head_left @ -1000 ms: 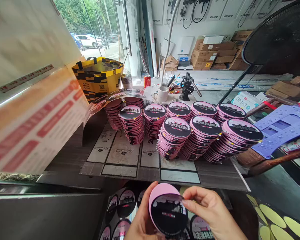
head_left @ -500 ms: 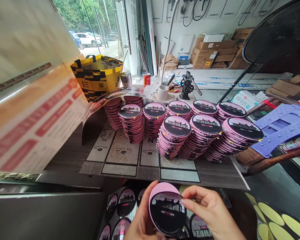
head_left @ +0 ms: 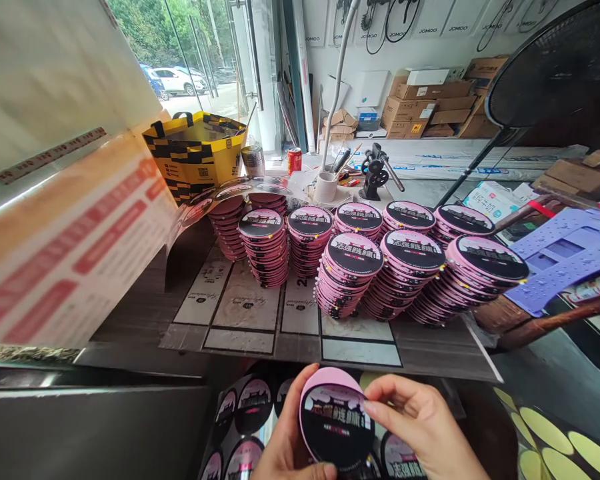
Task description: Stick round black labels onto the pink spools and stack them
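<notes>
Low in the middle, my left hand grips a pink round disc by its edge, its thumb lying on the front at the bottom. Over the disc's face lies a round black-and-pink sticker with printed characters; it sits lower than the disc, so a pink crescent shows at the top. My right hand pinches the sticker's upper right edge between thumb and forefinger. Below both hands is a sheet of similar round stickers, partly covered by them. Whether the sticker touches the disc all over, I cannot tell.
Stacks of finished-looking pink discs stand across the dark table. Behind them are a yellow-black bag, a red can and a black cranked device. A sheet with yellow ovals lies lower right; a fan stands above.
My left thumb has come up onto the lower front of the sticker. My right hand keeps its pinch at nearly the same spot. The view has shifted very slightly.
</notes>
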Tool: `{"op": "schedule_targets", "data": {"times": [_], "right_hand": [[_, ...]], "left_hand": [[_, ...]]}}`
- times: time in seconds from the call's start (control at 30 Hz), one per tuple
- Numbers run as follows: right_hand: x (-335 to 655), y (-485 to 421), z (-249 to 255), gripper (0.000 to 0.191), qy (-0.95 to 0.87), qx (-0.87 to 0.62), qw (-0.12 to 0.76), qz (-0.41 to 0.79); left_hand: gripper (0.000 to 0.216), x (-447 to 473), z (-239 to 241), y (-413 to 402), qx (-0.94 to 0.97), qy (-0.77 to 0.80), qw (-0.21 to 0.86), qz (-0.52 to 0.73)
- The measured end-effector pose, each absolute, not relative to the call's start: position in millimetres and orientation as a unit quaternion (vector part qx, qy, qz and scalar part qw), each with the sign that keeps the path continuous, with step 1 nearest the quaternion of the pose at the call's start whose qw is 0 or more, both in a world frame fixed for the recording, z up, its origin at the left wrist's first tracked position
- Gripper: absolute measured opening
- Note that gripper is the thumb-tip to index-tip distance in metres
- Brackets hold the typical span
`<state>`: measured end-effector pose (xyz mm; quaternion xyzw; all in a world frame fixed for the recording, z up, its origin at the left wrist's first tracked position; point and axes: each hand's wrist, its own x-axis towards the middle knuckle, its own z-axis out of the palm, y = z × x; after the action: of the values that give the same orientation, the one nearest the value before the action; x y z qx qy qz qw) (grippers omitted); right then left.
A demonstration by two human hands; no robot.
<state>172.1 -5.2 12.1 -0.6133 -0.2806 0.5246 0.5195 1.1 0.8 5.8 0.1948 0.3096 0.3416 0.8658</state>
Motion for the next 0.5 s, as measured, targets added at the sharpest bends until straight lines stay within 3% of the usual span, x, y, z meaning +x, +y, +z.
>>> {"op": "schedule_targets", "data": {"times": [0.5], "right_hand": [[168, -5, 10, 0.012, -0.282, -0.614, 0.526, 0.516]], "left_hand": [[0.072, 8, -4, -5, 0.300, 0.321, 0.801, 0.406]]}}
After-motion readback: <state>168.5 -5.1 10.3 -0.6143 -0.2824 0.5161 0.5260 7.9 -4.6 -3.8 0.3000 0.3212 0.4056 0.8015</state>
